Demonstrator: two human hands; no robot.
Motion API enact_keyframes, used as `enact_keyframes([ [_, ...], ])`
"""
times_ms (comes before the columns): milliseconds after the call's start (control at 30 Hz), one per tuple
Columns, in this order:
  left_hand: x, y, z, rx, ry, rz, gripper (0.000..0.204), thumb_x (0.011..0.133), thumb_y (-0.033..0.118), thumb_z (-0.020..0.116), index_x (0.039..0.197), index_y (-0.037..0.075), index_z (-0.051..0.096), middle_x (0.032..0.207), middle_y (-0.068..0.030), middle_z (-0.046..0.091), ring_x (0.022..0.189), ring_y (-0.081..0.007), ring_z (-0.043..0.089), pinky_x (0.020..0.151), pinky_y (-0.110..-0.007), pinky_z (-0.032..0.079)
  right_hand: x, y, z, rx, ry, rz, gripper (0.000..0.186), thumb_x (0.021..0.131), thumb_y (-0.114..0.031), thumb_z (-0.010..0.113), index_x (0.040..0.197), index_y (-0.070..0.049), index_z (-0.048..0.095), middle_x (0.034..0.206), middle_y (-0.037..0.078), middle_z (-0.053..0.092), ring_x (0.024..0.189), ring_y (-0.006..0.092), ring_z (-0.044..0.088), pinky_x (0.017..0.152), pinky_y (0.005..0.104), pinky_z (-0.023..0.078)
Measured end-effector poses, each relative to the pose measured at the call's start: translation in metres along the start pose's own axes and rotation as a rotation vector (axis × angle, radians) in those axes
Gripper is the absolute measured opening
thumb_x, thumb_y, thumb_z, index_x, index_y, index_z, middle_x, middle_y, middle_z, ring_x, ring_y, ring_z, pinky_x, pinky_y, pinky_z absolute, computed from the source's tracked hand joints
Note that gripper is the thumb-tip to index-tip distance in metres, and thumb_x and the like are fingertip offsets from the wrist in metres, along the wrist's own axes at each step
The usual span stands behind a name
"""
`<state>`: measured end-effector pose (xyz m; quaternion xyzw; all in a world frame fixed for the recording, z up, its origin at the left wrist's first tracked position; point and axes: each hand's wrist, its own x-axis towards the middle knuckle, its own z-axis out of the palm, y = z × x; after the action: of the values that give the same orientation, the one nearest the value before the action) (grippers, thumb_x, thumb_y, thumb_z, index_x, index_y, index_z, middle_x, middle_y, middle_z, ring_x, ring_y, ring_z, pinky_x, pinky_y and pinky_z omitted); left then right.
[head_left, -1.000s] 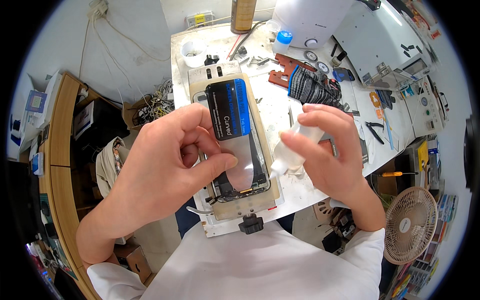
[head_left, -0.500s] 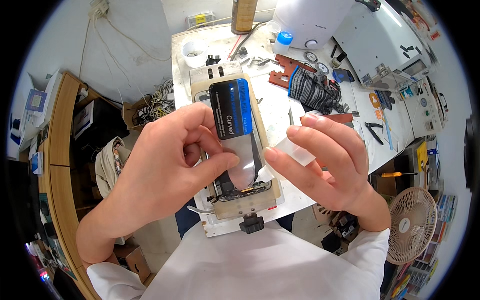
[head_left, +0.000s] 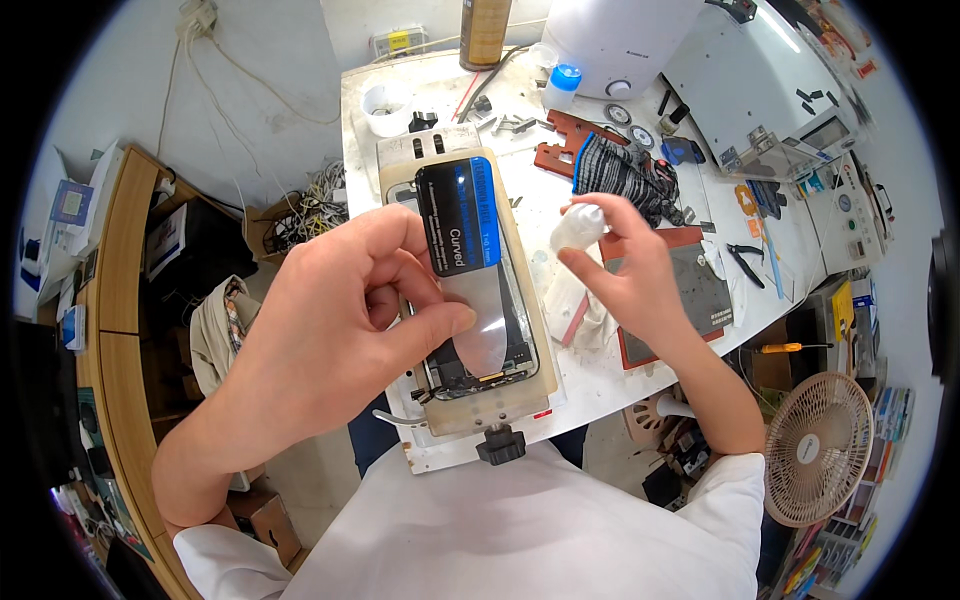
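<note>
Left hand (head_left: 350,310) now, thumb and fingers pinched tight on a thin metal card (head_left: 462,220): glossy black and blue up top, white and dark lettering across it, bare silver rounded tip below. It's right over the opened phone (head_left: 517,350), seated in a tan holder (head_left: 495,408). Right hand (head_left: 635,272), half curled, grips a white bottle (head_left: 579,229). Farther back on the surface (head_left: 537,215), a white tub (head_left: 386,122) holds something small; a blue-capped bottle (head_left: 563,90) stands too.
</note>
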<state>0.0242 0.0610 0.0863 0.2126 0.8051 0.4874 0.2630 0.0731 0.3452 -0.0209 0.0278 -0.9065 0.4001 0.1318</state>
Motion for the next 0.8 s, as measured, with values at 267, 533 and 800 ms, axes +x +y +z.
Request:
enact_keyframes([
  [267, 0.001, 0.003, 0.001, -0.003, 0.002, -0.027, 0.021, 0.089, 0.001, 0.078, 0.097, 0.004, 0.059, 0.076, 0.0048, 0.062, 0.061, 0.0038, 0.041, 0.053, -0.016, 0.03, -0.003, 0.028, 0.03, -0.062, -0.076, 0.034, 0.049, 0.085, -0.013, 0.076, 0.13, -0.005, 0.059, 0.108, 0.014, 0.07, 0.104, 0.0305, 0.068, 0.09, 0.0394, 0.053],
  [533, -0.001, -0.002, 0.001, -0.005, 0.011, -0.027, 0.02, 0.088, -0.002, 0.077, 0.098, 0.002, 0.06, 0.079, 0.0038, 0.064, 0.063, 0.004, 0.044, 0.054, -0.015, 0.031, 0.015, -0.06, -0.024, 0.277, -0.012, 0.012, 0.038, 0.088, -0.01, 0.072, 0.125, -0.005, 0.066, 0.094, 0.003, 0.074, 0.072, 0.0138, 0.061, 0.065, 0.0307, 0.049],
  [800, -0.002, -0.001, 0.0, -0.009, 0.013, -0.028, 0.021, 0.088, -0.002, 0.078, 0.1, 0.002, 0.061, 0.079, 0.0034, 0.065, 0.065, 0.0037, 0.048, 0.055, -0.015, 0.034, 0.027, -0.099, -0.015, 0.228, -0.373, -0.159, 0.036, 0.084, -0.013, 0.08, 0.117, -0.004, 0.068, 0.081, 0.002, 0.072, 0.064, 0.0136, 0.055, 0.061, 0.0309, 0.046],
])
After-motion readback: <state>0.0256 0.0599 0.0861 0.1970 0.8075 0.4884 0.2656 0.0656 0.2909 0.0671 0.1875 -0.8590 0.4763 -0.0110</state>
